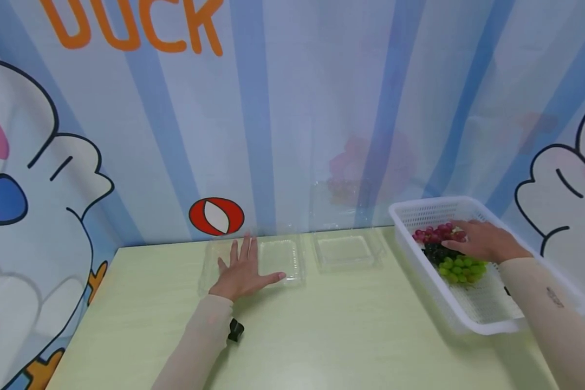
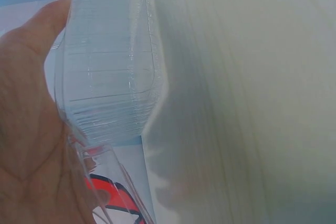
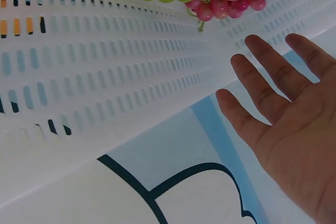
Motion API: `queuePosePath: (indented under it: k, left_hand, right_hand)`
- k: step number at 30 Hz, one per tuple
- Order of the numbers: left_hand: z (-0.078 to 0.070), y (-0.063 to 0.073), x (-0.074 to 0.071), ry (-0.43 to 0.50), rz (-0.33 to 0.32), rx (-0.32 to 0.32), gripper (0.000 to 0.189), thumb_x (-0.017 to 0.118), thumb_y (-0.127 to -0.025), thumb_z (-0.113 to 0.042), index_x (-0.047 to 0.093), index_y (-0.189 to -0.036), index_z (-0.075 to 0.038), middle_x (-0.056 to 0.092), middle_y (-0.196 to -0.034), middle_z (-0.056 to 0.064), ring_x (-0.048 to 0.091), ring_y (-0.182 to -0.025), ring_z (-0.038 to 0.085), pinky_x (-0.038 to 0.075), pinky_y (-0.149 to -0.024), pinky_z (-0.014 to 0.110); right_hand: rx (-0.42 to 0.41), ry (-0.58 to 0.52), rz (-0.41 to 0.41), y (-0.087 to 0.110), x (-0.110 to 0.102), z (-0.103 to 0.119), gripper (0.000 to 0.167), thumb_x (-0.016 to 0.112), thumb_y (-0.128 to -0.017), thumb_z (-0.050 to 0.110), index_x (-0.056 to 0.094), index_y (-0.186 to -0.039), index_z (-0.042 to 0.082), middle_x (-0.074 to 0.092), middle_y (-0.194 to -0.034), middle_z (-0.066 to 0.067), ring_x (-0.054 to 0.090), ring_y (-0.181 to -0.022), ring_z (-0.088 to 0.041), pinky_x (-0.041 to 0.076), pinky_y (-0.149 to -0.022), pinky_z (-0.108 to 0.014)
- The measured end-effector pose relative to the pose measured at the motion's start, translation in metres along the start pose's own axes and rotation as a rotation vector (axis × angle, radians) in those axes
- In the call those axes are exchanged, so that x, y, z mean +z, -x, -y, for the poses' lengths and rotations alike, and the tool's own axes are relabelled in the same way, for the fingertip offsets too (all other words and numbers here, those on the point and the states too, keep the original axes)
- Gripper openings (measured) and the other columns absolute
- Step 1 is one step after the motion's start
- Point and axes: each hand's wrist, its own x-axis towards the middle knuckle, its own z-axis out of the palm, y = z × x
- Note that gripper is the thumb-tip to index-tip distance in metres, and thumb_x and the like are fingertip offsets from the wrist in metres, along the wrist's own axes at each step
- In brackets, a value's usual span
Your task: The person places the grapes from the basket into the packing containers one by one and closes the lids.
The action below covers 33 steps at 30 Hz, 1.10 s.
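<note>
A: What are the hands doing?
B: The left hand (image 1: 244, 276) spreads its fingers wide across a clear plastic container (image 1: 280, 260) on the surface (image 1: 331, 325), gripping nothing.
A: And the right hand (image 1: 485, 242)?
B: Fingers extended, holding nothing, over the white basket (image 1: 497, 327).
A: Where are the grapes?
B: Inside it: red grapes (image 1: 433, 234), dark grapes (image 1: 435, 253), green grapes (image 1: 460, 270). A second clear container (image 1: 346, 251) stands between, lid raised.
</note>
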Motion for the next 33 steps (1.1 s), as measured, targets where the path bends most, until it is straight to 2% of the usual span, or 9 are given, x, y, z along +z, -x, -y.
queuePosePath:
  k: [9, 17, 24, 33]
  left_hand:
    - [0.000, 0.000, -0.001, 0.002, -0.002, 0.005, 0.128, 0.055, -0.078, -0.086, 0.003, -0.164, -0.006, -0.006, -0.171, 0.013, -0.004, -0.155, 0.046, 0.003, -0.108, 0.083]
    - [-0.001, -0.001, -0.001, 0.004, 0.012, 0.005, 0.128, 0.055, -0.078, -0.086, 0.002, -0.164, -0.008, -0.007, -0.171, 0.012, -0.004, -0.155, 0.045, 0.003, -0.109, 0.082]
    - [0.000, -0.002, -0.001, 0.019, 0.009, -0.003, 0.129, 0.057, -0.077, -0.086, 0.003, -0.164, -0.008, -0.007, -0.171, 0.012, -0.004, -0.155, 0.045, 0.002, -0.109, 0.083]
    - [-0.001, -0.003, 0.000, 0.008, 0.018, -0.005, 0.128, 0.056, -0.077, -0.086, 0.002, -0.164, -0.008, -0.008, -0.171, 0.011, -0.005, -0.155, 0.045, 0.001, -0.109, 0.082]
  right_hand:
    - [0.065, 0.009, 0.038, -0.006, 0.008, -0.013, 0.086, 0.062, -0.094, 0.054, 0.040, -0.148, -0.010, 0.042, -0.141, -0.045, 0.043, -0.124, -0.065, 0.041, -0.094, -0.075]
    - [0.068, 0.010, 0.104, -0.015, 0.014, -0.023, 0.081, 0.062, -0.095, 0.049, 0.045, -0.143, -0.013, 0.047, -0.137, -0.043, 0.046, -0.123, -0.061, 0.042, -0.096, -0.071]
    - [0.047, -0.014, 0.120, -0.022, 0.017, -0.024, 0.067, 0.065, -0.094, 0.042, 0.054, -0.137, -0.009, 0.054, -0.132, -0.039, 0.052, -0.119, -0.058, 0.045, -0.095, -0.069]
    - [0.059, -0.054, 0.127, -0.027, 0.027, -0.030, 0.070, 0.066, -0.093, 0.040, 0.052, -0.140, -0.009, 0.056, -0.130, -0.038, 0.053, -0.118, -0.058, 0.045, -0.093, -0.070]
